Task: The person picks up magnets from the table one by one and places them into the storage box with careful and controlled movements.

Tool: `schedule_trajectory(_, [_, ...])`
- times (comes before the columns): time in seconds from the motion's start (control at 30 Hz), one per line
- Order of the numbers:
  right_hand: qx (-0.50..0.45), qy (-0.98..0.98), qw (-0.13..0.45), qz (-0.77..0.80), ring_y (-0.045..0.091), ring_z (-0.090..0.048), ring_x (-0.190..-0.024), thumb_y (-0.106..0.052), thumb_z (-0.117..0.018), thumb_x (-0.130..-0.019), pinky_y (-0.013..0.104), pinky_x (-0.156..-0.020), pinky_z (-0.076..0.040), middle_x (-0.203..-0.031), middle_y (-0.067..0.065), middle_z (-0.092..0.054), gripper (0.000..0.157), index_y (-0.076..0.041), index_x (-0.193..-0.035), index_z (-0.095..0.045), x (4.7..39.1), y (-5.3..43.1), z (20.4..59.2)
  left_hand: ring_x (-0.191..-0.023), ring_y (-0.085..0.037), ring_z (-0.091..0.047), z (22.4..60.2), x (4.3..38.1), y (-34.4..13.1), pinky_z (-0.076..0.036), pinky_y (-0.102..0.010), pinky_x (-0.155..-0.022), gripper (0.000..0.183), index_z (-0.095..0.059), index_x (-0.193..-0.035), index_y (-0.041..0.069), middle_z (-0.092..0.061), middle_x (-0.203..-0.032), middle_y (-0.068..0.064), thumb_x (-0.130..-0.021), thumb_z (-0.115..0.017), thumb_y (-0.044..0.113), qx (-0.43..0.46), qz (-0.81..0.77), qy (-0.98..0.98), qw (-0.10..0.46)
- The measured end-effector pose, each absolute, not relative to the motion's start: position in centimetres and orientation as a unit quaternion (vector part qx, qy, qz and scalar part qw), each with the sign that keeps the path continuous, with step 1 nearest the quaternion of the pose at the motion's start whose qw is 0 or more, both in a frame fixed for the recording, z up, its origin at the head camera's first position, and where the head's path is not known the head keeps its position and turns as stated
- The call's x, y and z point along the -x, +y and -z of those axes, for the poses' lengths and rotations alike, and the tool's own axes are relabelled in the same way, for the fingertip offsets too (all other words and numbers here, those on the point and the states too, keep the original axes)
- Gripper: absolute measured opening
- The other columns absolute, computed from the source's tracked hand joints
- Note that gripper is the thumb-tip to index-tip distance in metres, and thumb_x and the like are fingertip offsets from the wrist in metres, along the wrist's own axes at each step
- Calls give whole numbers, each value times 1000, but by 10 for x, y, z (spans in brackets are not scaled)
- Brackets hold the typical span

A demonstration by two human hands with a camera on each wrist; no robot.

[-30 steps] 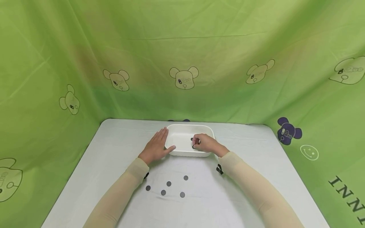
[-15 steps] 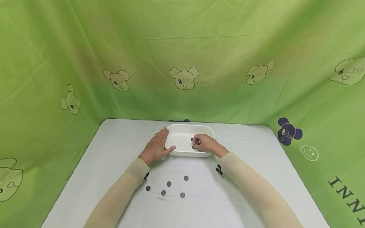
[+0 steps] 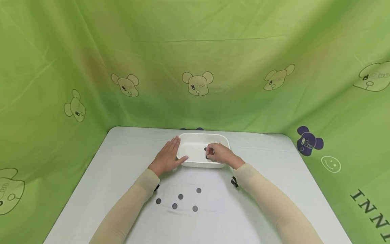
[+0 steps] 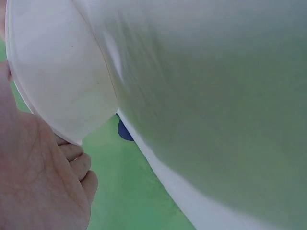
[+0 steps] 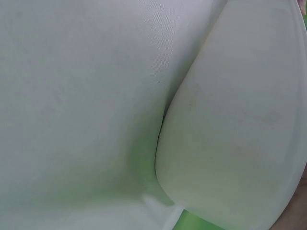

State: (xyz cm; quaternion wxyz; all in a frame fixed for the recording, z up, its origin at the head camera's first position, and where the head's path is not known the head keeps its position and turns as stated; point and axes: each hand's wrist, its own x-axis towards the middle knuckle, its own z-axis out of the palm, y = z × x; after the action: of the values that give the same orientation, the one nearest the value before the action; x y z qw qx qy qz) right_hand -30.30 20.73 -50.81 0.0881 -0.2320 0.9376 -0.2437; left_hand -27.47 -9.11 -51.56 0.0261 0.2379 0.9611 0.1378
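A white rectangular tray with rounded corners stands toward the back of the table. My left hand lies along its left side with straight fingers, thumb across the front left corner of the rim; the left wrist view shows the palm against the tray wall. Inside the tray, my right hand has its fingers and thumb curled together low over the floor, pinching a small dark disc. Another dark disc shows just beyond those fingertips. The right wrist view has mostly the tray's outer wall, with the fingers hidden.
Several flat dark grey discs lie loose on the white table in front of the tray, among them a left one and a rear one. Green printed cloth hangs round the back and sides.
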Motion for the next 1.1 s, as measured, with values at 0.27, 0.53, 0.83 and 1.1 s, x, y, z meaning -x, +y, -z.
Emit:
schedule_trajectory(0.27, [235,937,85,243,10,-58,-76,-10,-77,-95,33,-77,-51,-84,-3,-68,11,-13,-92,-67,304,207,509,-166,-29,-7,515,275,-91,-6,-40,-134,99,-6,-171,1,-6,-180,-16,-108,-40,70,-237,-136,962,26])
schedule_trajectory(0.53, [226,942,82,236,11,-58,-76,-10,-74,-96,34,-76,-51,-84,-4,-67,8,-13,-92,-67,303,207,509,-166,-29,-6,515,275,-90,-5,-39,-134,99,-5,-171,1,-5,-180,-15,-108,-37,71,-239,-131,962,30])
schedule_trajectory(0.83, [221,940,49,256,11,-56,-72,-16,-67,-103,31,-71,-52,-86,-2,-68,7,-11,-97,-68,301,207,510,-166,-30,-6,514,274,-91,-5,-40,-134,99,-5,-170,0,-4,-179,-16,-108,-38,70,-240,-132,961,32])
schedule_trajectory(1.1, [203,934,-39,292,20,-63,-91,-20,-70,-104,40,-82,-56,-99,4,-69,14,-8,-112,-69,294,209,504,-166,-30,-7,514,274,-91,-5,-40,-134,99,-6,-170,0,-5,-179,-16,-108,-40,69,-239,-137,961,28])
